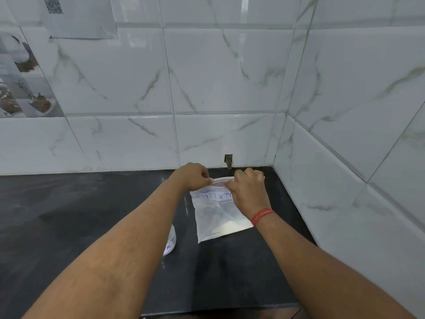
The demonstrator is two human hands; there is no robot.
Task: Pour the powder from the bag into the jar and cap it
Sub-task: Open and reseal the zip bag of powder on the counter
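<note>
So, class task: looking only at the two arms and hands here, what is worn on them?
Both forearms are bare, with no sleeves in view. The right wrist carries a band of red threads wound round several times. The left hand and right hand wear no gloves; no rings or watch can be seen.

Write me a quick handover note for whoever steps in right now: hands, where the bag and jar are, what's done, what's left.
Left hand and right hand both pinch the zip top of the bag, which lies on the dark counter.
Powder sits in the bag's lower corner.
Jar stands left of the bag, mostly hidden behind the left forearm; its cap is not visible.
Done: nothing poured.
Left: open the bag, pour into the jar, cap it.
</note>
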